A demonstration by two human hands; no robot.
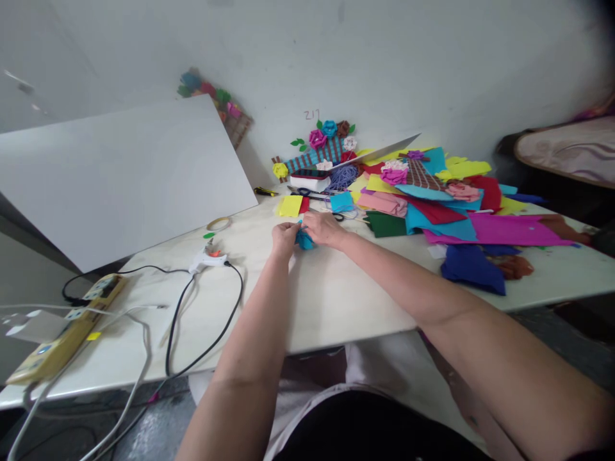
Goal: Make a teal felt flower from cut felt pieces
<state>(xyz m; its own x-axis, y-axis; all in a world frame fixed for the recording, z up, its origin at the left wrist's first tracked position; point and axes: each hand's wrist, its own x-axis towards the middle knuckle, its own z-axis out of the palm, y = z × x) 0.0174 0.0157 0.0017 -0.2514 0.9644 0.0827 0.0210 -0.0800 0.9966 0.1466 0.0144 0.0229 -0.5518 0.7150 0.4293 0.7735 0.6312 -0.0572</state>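
Observation:
My left hand (285, 237) and my right hand (321, 228) meet over the middle of the table. Between their pinched fingertips is a small, crumpled piece of blue crepe paper (304, 241), its lower part showing under the fingers. Just beyond the hands lie a stack of yellow paper squares (290, 206) and some light blue squares (341, 202). Scissors with dark handles (338, 217) rest close to my right hand, partly covered. To the left of my left hand, a white glue gun (207, 258) sits on the tabletop.
A heap of coloured crepe paper (446, 218) covers the table's right side. A large white board (129, 179) leans at the left. Black cable loops and a yellow power strip (72, 333) lie at the left edge. Paper-flower decorations (321, 146) stand against the wall. A tape roll (218, 224) lies near the board.

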